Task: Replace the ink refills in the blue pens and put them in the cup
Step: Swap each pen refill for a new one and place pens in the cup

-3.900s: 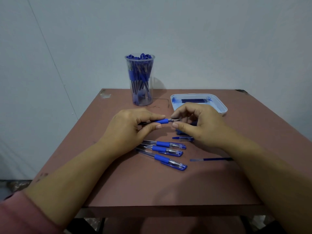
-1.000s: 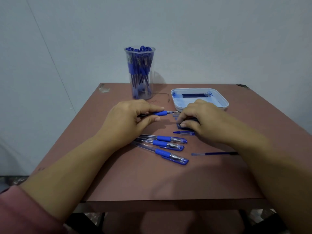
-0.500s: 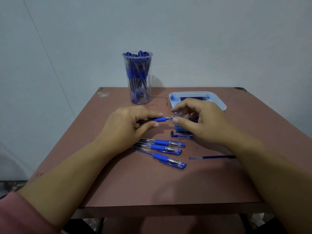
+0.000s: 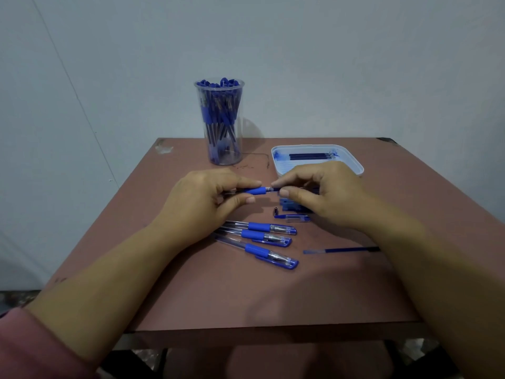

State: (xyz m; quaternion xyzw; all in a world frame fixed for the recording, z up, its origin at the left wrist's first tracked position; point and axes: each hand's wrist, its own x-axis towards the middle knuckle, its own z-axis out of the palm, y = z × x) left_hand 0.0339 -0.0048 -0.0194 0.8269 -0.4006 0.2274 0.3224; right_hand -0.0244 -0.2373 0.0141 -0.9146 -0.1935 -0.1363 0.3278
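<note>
Left hand (image 4: pixel 202 203) grips the blue pen (image 4: pixel 255 190) mid-table, above the table (image 4: pixel 191 296); right hand (image 4: pixel 322 192) pinches its tip end. Three capped pens (image 4: pixel 262 240) lie nearer the front edge, clear cup (image 4: pixel 220 127) at the back edge.

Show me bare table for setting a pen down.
Bare: near strip of table between the forearms, this side of the three pens and loose refill; also left of the cup. Crowded: between left hand, right hand and tray.
</note>
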